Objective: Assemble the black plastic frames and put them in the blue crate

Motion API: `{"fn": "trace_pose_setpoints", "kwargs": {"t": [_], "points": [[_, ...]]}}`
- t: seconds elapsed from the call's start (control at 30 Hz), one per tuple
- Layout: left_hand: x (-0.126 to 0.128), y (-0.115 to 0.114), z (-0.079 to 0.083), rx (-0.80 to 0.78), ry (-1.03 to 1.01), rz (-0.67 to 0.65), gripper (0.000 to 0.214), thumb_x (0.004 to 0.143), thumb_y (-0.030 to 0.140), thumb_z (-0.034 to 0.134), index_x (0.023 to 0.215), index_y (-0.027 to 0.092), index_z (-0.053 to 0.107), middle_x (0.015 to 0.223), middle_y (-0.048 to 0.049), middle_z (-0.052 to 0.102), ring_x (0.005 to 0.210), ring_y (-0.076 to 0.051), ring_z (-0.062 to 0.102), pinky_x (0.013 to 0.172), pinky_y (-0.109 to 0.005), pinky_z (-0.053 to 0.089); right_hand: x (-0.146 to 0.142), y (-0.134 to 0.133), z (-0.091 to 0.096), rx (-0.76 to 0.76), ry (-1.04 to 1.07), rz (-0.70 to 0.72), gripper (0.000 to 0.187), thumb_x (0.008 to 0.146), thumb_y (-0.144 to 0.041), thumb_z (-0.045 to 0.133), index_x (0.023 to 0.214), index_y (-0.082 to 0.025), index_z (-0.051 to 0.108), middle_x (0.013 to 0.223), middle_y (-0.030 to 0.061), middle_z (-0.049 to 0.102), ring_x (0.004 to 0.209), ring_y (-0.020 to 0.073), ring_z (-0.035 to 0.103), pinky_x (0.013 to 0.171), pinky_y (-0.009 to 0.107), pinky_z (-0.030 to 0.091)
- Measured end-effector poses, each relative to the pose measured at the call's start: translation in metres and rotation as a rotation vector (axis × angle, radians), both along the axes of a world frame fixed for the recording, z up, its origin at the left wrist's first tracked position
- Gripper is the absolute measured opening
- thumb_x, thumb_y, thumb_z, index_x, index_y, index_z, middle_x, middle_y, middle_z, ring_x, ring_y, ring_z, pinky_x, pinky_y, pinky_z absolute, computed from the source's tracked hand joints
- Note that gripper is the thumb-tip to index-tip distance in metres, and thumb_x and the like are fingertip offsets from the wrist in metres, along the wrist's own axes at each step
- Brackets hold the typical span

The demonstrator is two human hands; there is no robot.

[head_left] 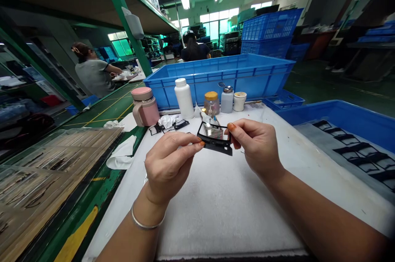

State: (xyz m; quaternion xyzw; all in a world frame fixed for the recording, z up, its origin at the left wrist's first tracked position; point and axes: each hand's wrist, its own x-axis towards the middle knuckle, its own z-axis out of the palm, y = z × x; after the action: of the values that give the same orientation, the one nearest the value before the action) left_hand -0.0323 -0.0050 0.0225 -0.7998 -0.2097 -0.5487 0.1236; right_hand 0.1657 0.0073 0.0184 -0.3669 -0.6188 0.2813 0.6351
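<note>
Padded white mat (pixel 228 216) lies nearest. My left hand (pixel 169 167) and right hand (pixel 254 147) pinch a black plastic frame (pixel 216 146) at its ends, long axis crosswise.

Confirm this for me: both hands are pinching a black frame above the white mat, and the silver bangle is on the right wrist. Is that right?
Not quite: the silver bangle is on the left wrist, not the right, as the head view shows. The rest stands: the left hand and right hand pinch the black frame above the white mat.
</note>
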Motion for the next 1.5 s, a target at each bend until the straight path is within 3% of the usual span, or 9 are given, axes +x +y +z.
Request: {"fn": "trace_pose_setpoints", "kwargs": {"t": [0.63, 0.93, 1.07, 1.2, 1.37, 1.5], "points": [[-0.003, 0.002, -0.001, -0.039, 0.011, -0.012, 0.031, 0.069, -0.008, 0.071, 0.091, 0.013, 0.070, 0.092, -0.0081, 0.070, 0.085, -0.017, 0.064, 0.073, -0.033, 0.054, 0.001, 0.002, 0.000, -0.034, -0.027, 0.024, 0.026, 0.088, -0.026, 0.061, 0.065, -0.016, 0.067, 0.053, -0.0016, 0.056, 0.048, 0.0070, 0.047, 0.045, 0.020, 0.036], [-0.001, 0.007, -0.003, -0.099, 0.043, -0.009, 0.027, 0.073, -0.004, 0.071, 0.091, 0.015, 0.069, 0.093, -0.0058, 0.070, 0.086, -0.016, 0.064, 0.075, -0.033, 0.053, 0.008, 0.010, 0.001, -0.182, -0.007, 0.164, 0.028, 0.087, -0.031, 0.062, 0.066, -0.014, 0.066, 0.055, -0.0003, 0.056, 0.049, 0.0076, 0.046, 0.047, 0.021, 0.036], [0.000, 0.008, -0.006, -0.180, 0.017, 0.000, 0.023, 0.074, 0.005, 0.075, 0.092, 0.017, 0.070, 0.093, -0.0041, 0.070, 0.086, -0.015, 0.064, 0.079, -0.032, 0.053, 0.021, 0.018, 0.003, -0.244, 0.060, 0.211, 0.028, 0.084, -0.032, 0.065, 0.063, -0.014, 0.064, 0.054, -0.0001, 0.055, 0.048, 0.0073, 0.044, 0.045, 0.021, 0.033], [0.001, 0.009, -0.009, -0.420, -0.127, -0.002, 0.019, 0.077, 0.019, 0.076, 0.095, 0.020, 0.072, 0.096, -0.0039, 0.069, 0.090, -0.015, 0.064, 0.075, -0.026, 0.055, 0.035, 0.028, 0.003, -0.341, 0.066, 0.279, 0.027, 0.080, -0.033, 0.067, 0.062, -0.014, 0.063, 0.056, 0.0001, 0.054, 0.049, 0.0076, 0.043, 0.045, 0.021, 0.030], [0.004, 0.019, -0.014, -1.038, -0.305, -0.068, 0.032, 0.083, 0.037, 0.068, 0.111, 0.021, 0.068, 0.106, -0.0071, 0.067, 0.094, -0.018, 0.062, 0.066, -0.022, 0.056, 0.032, 0.033, -0.002, -0.371, -0.046, 0.333, 0.030, 0.081, -0.033, 0.065, 0.060, -0.013, 0.061, 0.051, -0.0007, 0.051, 0.047, 0.0074, 0.042, 0.046, 0.021, 0.031], [0.003, 0.027, -0.018, -1.289, -0.396, -0.152, 0.031, 0.080, 0.040, 0.069, 0.097, 0.015, 0.072, 0.088, -0.0081, 0.068, 0.077, -0.015, 0.060, 0.059, -0.021, 0.053, 0.025, 0.031, -0.003, -0.381, -0.093, 0.336, 0.030, 0.082, -0.036, 0.065, 0.062, -0.013, 0.063, 0.052, -0.0006, 0.052, 0.048, 0.0079, 0.043, 0.046, 0.021, 0.031]]}}
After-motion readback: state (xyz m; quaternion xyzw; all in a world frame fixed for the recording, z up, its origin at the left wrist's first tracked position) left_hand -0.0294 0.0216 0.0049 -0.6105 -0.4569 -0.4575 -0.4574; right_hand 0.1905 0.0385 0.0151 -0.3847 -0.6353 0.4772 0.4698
